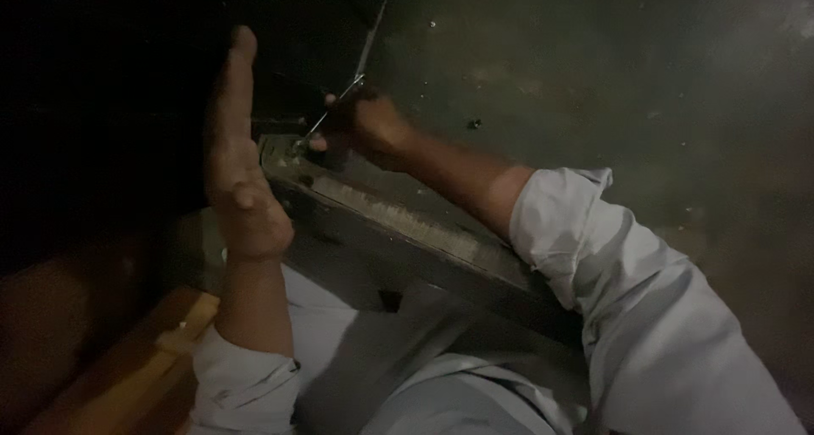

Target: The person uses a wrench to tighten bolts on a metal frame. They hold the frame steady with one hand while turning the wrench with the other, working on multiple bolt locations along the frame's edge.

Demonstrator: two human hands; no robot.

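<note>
A dark, long metal frame piece (407, 231) runs diagonally across my lap, its far end at upper left. My left hand (242, 159) is flat with fingers stretched out, its palm pressed against the frame's left side near that end. My right hand (365, 125) is closed around a thin metal tool (326, 117), whose tip touches a small fitting (295, 151) on the end of the frame. The light is dim, so the tool's handle is hidden in my fist.
A dark concrete floor (610, 70) with small specks spreads to the right. A narrow dark bar (373, 28) rises from behind my right hand. An orange-brown wooden object (144, 367) lies at lower left. My light shirt sleeves fill the bottom.
</note>
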